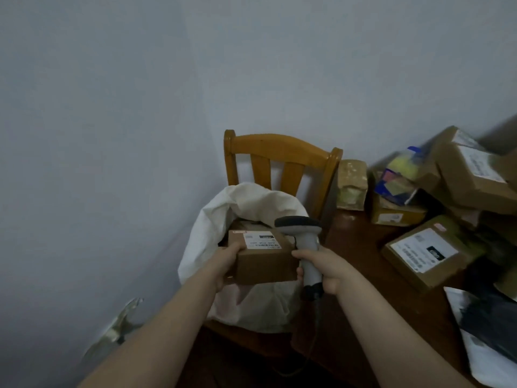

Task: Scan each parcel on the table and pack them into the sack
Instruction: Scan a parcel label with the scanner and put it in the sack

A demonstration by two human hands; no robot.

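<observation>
In the head view, the left hand (227, 261) reaches in from the lower left of the frame. It grips the near left corner of a small brown cardboard parcel with a white shipping label (264, 257): the thumb lies on top and the fingers curl underneath. This parcel is held level over the open mouth of a white woven sack (212, 219), just below centre frame. The top of another brown box (250, 226) shows inside the sack behind it.

The right hand (321, 268), just right of the parcel, is wrapped tightly round the handle of a grey handheld barcode scanner (303, 233). The scanner's dark head rises above the parcel's far right corner, and its cable hangs down below the fist.

The sack sits on an orange-brown wooden chair (282, 152) against the pale wall. To the right of the frame a dark wooden table (361, 247) carries more parcels. There is a flat brown box with a large white label (425, 256), a heap of cardboard boxes (472, 175) at the upper right, and a black-and-white plastic mailer (486, 326) at the lower right.
</observation>
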